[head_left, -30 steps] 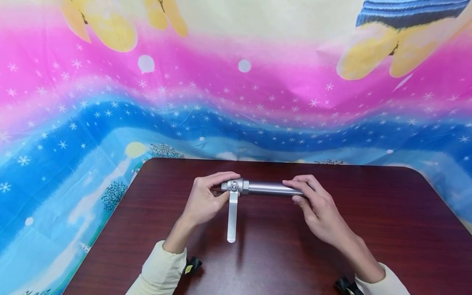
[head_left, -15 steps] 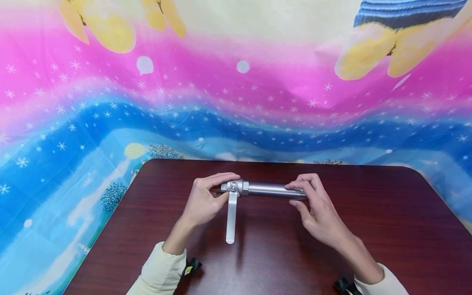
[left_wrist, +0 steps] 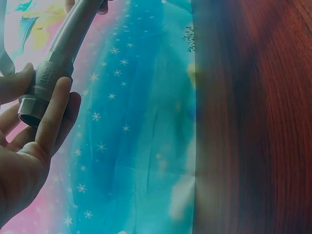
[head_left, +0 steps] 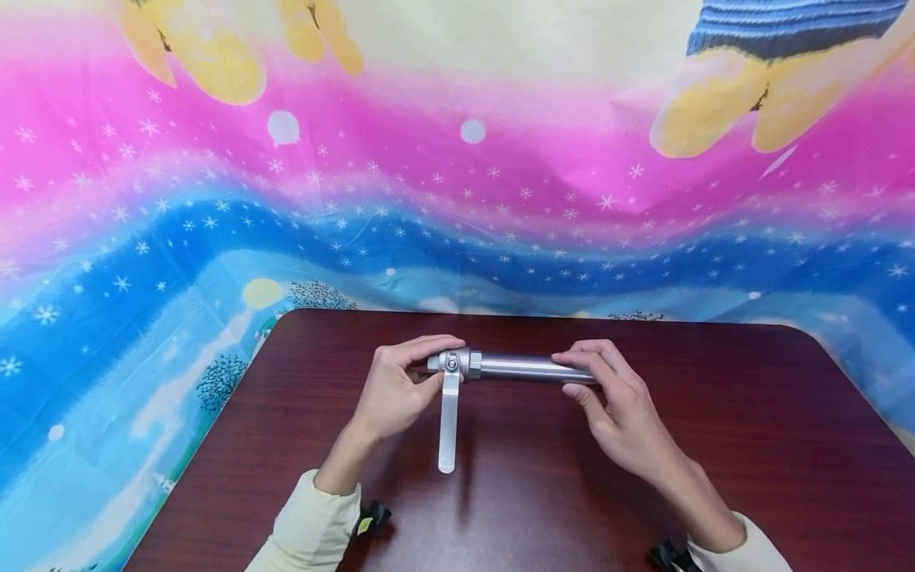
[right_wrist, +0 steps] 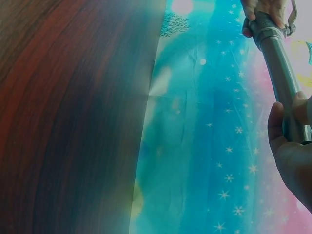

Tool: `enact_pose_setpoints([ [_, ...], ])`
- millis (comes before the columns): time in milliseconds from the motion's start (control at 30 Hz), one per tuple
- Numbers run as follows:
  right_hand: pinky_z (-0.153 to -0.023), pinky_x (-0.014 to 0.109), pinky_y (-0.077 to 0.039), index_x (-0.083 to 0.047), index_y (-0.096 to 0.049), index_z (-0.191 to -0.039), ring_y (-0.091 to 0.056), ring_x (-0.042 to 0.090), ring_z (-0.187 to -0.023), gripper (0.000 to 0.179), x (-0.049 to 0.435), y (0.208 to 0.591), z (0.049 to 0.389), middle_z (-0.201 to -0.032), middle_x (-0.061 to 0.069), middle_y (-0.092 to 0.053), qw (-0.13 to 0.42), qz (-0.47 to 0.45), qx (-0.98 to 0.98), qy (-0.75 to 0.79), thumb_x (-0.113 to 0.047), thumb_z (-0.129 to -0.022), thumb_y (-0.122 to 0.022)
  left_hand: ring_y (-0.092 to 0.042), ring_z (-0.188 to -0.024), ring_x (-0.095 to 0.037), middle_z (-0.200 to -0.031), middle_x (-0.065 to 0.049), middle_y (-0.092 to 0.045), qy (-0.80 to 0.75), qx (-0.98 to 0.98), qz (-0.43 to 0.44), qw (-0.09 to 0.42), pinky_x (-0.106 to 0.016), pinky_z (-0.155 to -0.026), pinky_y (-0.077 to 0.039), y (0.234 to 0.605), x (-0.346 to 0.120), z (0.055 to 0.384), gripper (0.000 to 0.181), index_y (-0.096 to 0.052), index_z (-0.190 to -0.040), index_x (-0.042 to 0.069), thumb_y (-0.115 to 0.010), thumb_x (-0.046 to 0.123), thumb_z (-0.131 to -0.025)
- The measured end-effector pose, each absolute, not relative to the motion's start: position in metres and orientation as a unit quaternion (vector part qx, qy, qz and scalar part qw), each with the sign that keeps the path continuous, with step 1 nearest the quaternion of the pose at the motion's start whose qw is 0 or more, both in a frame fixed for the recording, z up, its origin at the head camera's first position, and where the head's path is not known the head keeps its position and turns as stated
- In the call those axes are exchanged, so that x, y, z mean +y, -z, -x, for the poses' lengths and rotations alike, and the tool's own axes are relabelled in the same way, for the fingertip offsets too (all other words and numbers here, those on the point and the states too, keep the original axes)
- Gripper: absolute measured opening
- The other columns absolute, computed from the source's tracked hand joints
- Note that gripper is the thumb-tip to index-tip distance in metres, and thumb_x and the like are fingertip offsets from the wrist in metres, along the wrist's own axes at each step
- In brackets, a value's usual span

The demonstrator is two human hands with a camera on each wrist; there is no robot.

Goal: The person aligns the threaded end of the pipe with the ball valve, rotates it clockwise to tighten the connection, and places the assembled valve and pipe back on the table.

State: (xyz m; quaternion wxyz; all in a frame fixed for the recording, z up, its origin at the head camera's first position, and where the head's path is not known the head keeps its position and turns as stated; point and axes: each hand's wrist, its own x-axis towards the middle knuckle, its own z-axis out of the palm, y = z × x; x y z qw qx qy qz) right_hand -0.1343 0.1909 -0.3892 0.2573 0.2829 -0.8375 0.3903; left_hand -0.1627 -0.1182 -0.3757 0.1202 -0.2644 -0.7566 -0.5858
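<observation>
A steel ball valve (head_left: pixel 457 359) and a straight metal pipe (head_left: pixel 518 366) are joined end to end and held level above the table. My left hand (head_left: pixel 393 389) grips the valve body between thumb and fingers. The valve's flat lever handle (head_left: pixel 448 429) points down toward me. On the pipe's far right part, my right hand (head_left: pixel 629 413) holds it with fingers over the top and thumb below, covering that end. The left wrist view shows the valve's open hex end (left_wrist: pixel 33 109) facing the camera. In the right wrist view, the fingers (right_wrist: pixel 277 122) curl around the pipe.
Beneath both hands lies a dark red-brown wooden table (head_left: pixel 515 492) with rounded far corners. A pink and blue cloth printed with snowflakes (head_left: pixel 443 199) hangs behind it. Black straps (head_left: pixel 373 515) show at the pale sleeve cuffs.
My right hand's fingers loosened and slid slightly right along the pipe, then settled back on it. The left hand and valve stay in nearly the same place.
</observation>
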Motion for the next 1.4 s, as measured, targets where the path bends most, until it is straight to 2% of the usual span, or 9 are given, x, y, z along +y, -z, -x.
enact_pose_setpoints([
  [400,-0.083,0.014,-0.044,-0.008,-0.069,-0.137,-0.057,0.005,-0.1,0.051,0.1916,0.3928,0.1358,-0.125,0.007,-0.062,0.249,-0.294,-0.841,-0.38,0.013,-0.091,-0.073,-0.071,-0.099,-0.012,-0.125,-0.015,-0.078,0.581,-0.76,0.263,0.122,-0.023,-0.08,-0.064,0.3754,-0.1179,0.1617,0.048,-0.08,-0.123,0.003,-0.068,-0.019,-0.081],
  [567,-0.106,0.011,-0.036,-0.006,-0.062,-0.142,-0.052,0.013,-0.123,0.055,0.1898,0.3964,0.134,-0.135,0.013,-0.053,0.235,-0.299,-0.844,-0.378,0.012,-0.091,-0.073,-0.072,-0.101,-0.013,-0.125,-0.014,-0.079,0.58,-0.763,0.259,0.119,-0.024,-0.08,-0.065,0.3749,-0.1176,0.1612,0.048,-0.08,-0.123,0.004,-0.069,-0.018,-0.082],
  [633,-0.111,0.01,-0.032,-0.004,-0.061,-0.141,-0.048,0.017,-0.129,0.056,0.1895,0.3967,0.1333,-0.138,0.016,-0.05,0.232,-0.298,-0.844,-0.381,0.013,-0.09,-0.073,-0.072,-0.101,-0.013,-0.125,-0.014,-0.079,0.579,-0.764,0.259,0.12,-0.024,-0.08,-0.065,0.3751,-0.1174,0.1611,0.048,-0.08,-0.123,0.004,-0.069,-0.018,-0.082],
  [700,-0.106,0.011,-0.036,-0.003,-0.062,-0.136,-0.049,0.017,-0.125,0.052,0.1894,0.3964,0.1333,-0.136,0.017,-0.05,0.238,-0.298,-0.843,-0.379,0.015,-0.088,-0.074,-0.072,-0.1,-0.012,-0.124,-0.013,-0.079,0.578,-0.764,0.259,0.121,-0.024,-0.08,-0.065,0.3751,-0.1172,0.1612,0.048,-0.08,-0.123,0.004,-0.069,-0.018,-0.082],
  [800,-0.092,0.013,-0.042,-0.004,-0.065,-0.128,-0.051,0.013,-0.115,0.048,0.1898,0.3952,0.134,-0.13,0.014,-0.054,0.251,-0.297,-0.841,-0.376,0.017,-0.087,-0.075,-0.071,-0.1,-0.012,-0.124,-0.013,-0.079,0.578,-0.764,0.261,0.122,-0.025,-0.08,-0.065,0.3753,-0.1168,0.1614,0.048,-0.08,-0.123,0.004,-0.069,-0.018,-0.082],
  [900,-0.083,0.014,-0.043,-0.007,-0.069,-0.125,-0.053,0.009,-0.108,0.047,0.1902,0.3934,0.1343,-0.126,0.01,-0.057,0.255,-0.292,-0.838,-0.384,0.017,-0.085,-0.077,-0.071,-0.1,-0.013,-0.125,-0.014,-0.079,0.579,-0.763,0.262,0.119,-0.026,-0.08,-0.065,0.3754,-0.1166,0.1618,0.047,-0.079,-0.123,0.003,-0.069,-0.018,-0.082],
  [1200,-0.088,0.01,-0.044,-0.007,-0.072,-0.128,-0.057,0.008,-0.11,0.045,0.1889,0.3897,0.1343,-0.128,0.009,-0.062,0.252,-0.278,-0.834,-0.405,0.013,-0.087,-0.077,-0.072,-0.1,-0.014,-0.125,-0.014,-0.079,0.582,-0.762,0.257,0.117,-0.024,-0.083,-0.064,0.3763,-0.117,0.1626,0.047,-0.079,-0.123,0.001,-0.067,-0.019,-0.082],
  [1400,-0.085,0.009,-0.046,-0.007,-0.072,-0.131,-0.058,0.006,-0.107,0.046,0.189,0.3902,0.134,-0.128,0.009,-0.062,0.254,-0.278,-0.834,-0.404,0.012,-0.089,-0.076,-0.072,-0.101,-0.013,-0.125,-0.015,-0.078,0.585,-0.76,0.257,0.115,-0.023,-0.083,-0.064,0.376,-0.1165,0.1626,0.047,-0.079,-0.123,0.0,-0.067,-0.019,-0.082],
])
